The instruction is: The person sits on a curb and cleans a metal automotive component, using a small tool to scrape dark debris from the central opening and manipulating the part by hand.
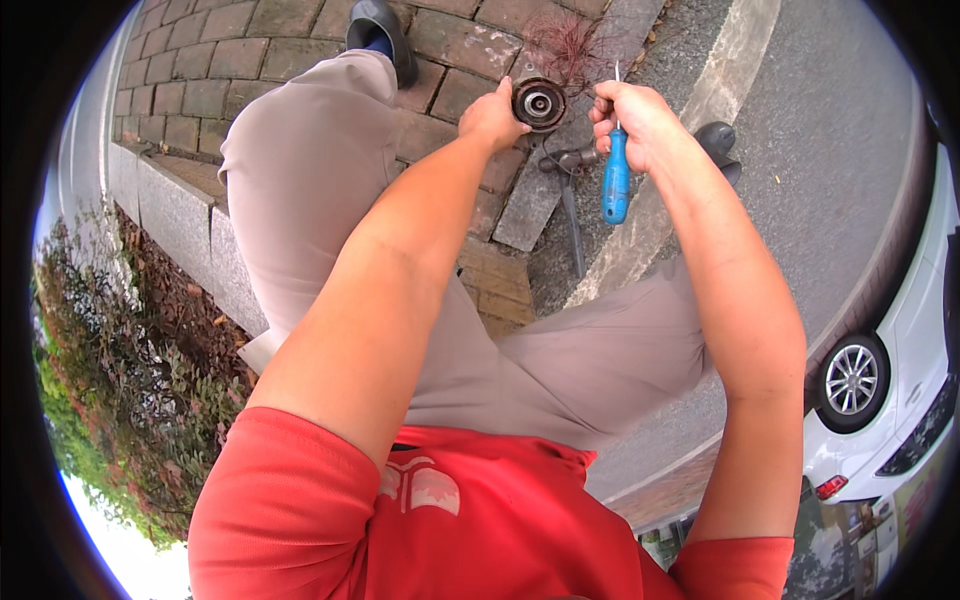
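Note:
My left hand (491,120) grips the left side of a round metal motor part (540,104), whose open face shows a central shaft or bearing within a dark ring. To its right, my right hand (628,120) is closed around the metal shank of a screwdriver with a blue handle (616,180); the handle hangs below the fingers and the tip points up, away from me. A tangle of reddish copper wire (568,51) lies just beyond the motor part. Below it rests a hammer (571,214), its head partly behind my right fingers.
Brick paving (225,60) and a granite kerb (529,206) lie under the work, beside an asphalt road (817,150) with a pale painted line. A planted bed with shrubs (150,390) is at the left. A white car (900,405) stands at the far right.

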### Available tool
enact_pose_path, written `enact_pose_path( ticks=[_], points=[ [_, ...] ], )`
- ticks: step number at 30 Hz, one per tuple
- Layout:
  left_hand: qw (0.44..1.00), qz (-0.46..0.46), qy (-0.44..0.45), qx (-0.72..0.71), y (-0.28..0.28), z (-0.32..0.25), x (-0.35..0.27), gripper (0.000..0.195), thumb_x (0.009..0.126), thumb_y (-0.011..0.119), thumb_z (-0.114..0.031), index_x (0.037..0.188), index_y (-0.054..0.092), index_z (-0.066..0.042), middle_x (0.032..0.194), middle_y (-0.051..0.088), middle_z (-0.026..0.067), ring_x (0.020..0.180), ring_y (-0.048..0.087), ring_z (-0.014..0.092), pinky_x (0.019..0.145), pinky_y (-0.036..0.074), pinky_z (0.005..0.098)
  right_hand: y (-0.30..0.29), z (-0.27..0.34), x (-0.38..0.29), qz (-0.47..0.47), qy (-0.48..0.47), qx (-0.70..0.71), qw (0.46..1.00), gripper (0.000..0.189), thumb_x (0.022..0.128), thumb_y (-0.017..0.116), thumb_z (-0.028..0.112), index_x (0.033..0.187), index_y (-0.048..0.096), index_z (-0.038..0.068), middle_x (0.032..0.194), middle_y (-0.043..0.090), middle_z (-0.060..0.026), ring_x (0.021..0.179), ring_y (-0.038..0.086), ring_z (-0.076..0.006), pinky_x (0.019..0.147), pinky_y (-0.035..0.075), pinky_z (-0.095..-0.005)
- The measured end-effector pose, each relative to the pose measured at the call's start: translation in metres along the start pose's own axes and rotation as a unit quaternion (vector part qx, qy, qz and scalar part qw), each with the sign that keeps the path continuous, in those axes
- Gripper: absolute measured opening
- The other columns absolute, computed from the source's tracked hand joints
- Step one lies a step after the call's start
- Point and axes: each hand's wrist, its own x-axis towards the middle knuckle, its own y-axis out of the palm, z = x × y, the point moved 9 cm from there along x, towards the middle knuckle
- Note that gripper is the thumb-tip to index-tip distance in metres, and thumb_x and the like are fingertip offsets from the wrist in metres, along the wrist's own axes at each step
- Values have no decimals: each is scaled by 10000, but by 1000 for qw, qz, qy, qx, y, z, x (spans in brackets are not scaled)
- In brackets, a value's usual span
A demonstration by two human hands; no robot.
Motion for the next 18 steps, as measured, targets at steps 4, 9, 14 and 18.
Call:
enact_pose_path(
  ticks=[4,9,14,18],
  points=[
    [989,-80,76,97,-18,-21,-9,596,758,793,-304,1250,537,-85,1138,622,143,1063,611,342,891,493,447,-6,13,-10,0,-70,-93,993,241,941,551,214,773,558,41,736,566,-54,540,452,-97,447,386,-274],
    [944,-219,225,106,-31,-62,-25,229,816,719,-275,923,667,-80,965,627,123,943,622,344,817,502,454,16,45,-18,41,-197,-110,973,254,907,581,189,811,658,-33,643,565,-42,491,455,-121,445,399,-291],
    [950,-185,239,-80,-41,-77,-18,254,858,680,-325,1048,693,-158,1051,659,96,969,626,335,828,511,426,25,56,6,43,-249,-154,955,229,894,585,204,833,663,-2,694,630,-54,531,488,-93,448,396,-263],
    [960,-149,181,-154,-44,-72,-8,191,865,696,-297,955,735,-133,928,697,148,867,653,348,771,518,413,23,74,-6,-10,-277,-192,941,277,808,568,184,741,666,-66,654,636,-200,551,601,-288,530,474,-399]
  ],
)
